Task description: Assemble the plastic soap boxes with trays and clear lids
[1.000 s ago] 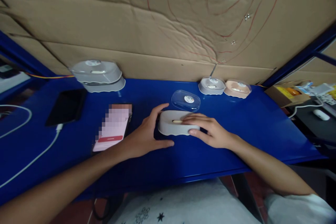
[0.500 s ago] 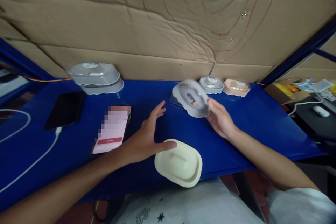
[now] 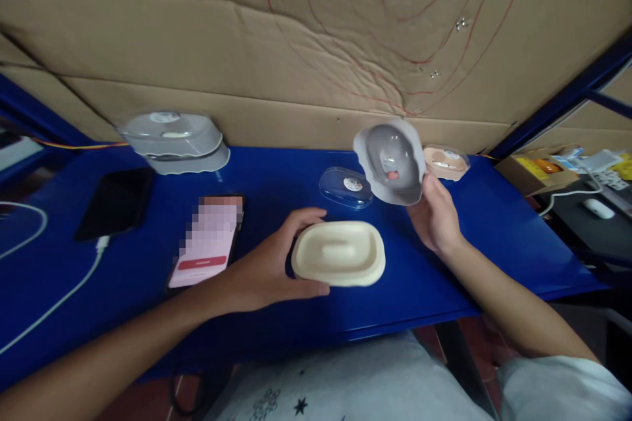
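My left hand (image 3: 291, 260) is closed around the left end of a cream oval dish (image 3: 368, 263), thumb along the near side and fingers behind the far rim. The dish sits level, with a raised ridge in its middle. In my right hand (image 3: 437, 210) is a grey wavy-rimmed dish (image 3: 375, 177), pinched by its right edge and lifted, with its hollow side tilted towards me. A small pinkish patch shows at its bottom. Between and beyond my hands, a clear plastic lid (image 3: 336, 187) with a round white sticker lies on the blue table (image 3: 276, 177).
Grey lidded boxes (image 3: 190, 161) are stacked at the back left. A peach lidded box (image 3: 447, 161) stands at the back right. Left of my hand lie a lit phone (image 3: 205, 256) and a dark phone (image 3: 116, 204) on a white cable (image 3: 74, 296). A cardboard wall (image 3: 197, 46) rises behind.
My left hand has taken hold of the cream dish, which has moved away from me and levelled. My right hand has raised the grey dish rightwards and tipped it, uncovering the clear lid.
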Motion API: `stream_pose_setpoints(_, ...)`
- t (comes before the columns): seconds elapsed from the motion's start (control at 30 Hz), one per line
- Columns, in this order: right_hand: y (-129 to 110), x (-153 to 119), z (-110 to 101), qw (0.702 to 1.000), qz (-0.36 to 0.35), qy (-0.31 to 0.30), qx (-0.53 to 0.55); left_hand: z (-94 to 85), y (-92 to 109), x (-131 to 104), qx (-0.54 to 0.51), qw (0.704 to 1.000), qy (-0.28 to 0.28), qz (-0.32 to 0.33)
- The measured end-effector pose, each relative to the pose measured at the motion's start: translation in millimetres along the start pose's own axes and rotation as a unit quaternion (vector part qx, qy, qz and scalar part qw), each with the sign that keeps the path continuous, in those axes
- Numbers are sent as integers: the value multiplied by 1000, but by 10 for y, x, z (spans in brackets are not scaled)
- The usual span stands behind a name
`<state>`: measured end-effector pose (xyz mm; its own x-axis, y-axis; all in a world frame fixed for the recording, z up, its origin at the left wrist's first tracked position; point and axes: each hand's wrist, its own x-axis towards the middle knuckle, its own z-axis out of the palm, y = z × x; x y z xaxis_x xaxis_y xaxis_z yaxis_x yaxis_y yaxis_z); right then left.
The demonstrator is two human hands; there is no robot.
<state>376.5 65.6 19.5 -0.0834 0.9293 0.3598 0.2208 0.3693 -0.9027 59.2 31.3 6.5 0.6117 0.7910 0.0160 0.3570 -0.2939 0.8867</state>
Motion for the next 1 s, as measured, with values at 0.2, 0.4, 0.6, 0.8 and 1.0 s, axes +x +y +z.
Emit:
stream_pose_setpoints(0.2,-198,-301,217,922,-270,-189,-202,83,-63,61,-64,990,126,5)
stream_pose_setpoints(0.4,-131,-319,326,894,-295,-228,-249,128,-9,58,-144,975,172,1)
stream_pose_setpoints(0.6,-16,-293,392,882,-287,-267,-263,79,31,65,-257,952,141,-86)
stream_pose_setpoints(0.8,86,-241,407,871,-256,-320,-270,25,32,152,-410,893,111,-148)
stream_pose_setpoints(1.0,293,-15,229,912,-221,-252,-236,-9,112,132,-486,857,98,-142)
